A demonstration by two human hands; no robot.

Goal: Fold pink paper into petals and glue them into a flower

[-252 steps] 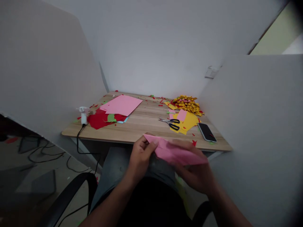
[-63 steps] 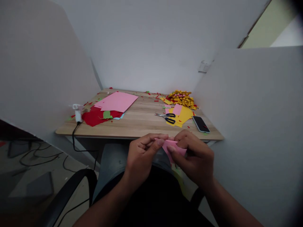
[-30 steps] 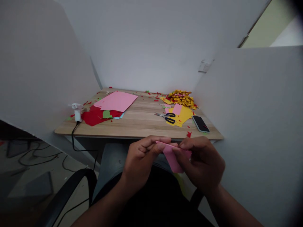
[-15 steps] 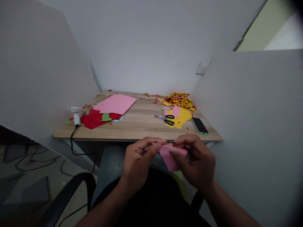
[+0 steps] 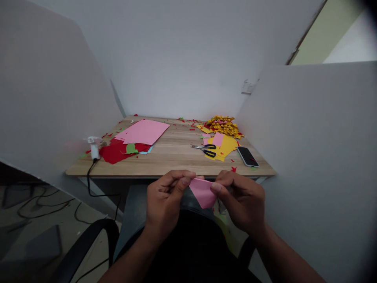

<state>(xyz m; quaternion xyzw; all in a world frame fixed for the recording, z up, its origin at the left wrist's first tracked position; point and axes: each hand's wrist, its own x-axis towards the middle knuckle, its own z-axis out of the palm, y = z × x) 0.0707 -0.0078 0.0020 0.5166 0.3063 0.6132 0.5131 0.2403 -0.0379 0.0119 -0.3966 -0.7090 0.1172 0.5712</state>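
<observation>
A small folded piece of pink paper (image 5: 203, 193) is stretched between my two hands, above my lap and just in front of the table edge. My left hand (image 5: 167, 198) pinches its upper left corner between thumb and forefinger. The upper right corner is gripped by my right hand (image 5: 243, 198), thumb on the near face and fingers curled behind. The paper narrows toward its bottom, which hangs free. Its far side is hidden from me.
On the wooden table (image 5: 173, 167) lie scissors (image 5: 206, 149), yellow sheets (image 5: 228, 146), a phone (image 5: 247, 157) and a heap of folded yellow pieces (image 5: 225, 125). Pink sheets (image 5: 144, 131) overlap red paper (image 5: 113, 152) beside a white corded device (image 5: 94, 148). Partitions flank the table.
My right thumb has slid from the paper's face to its upper right corner. The left hand has shifted slightly left, and the paper's upper edge is now pulled straight.
</observation>
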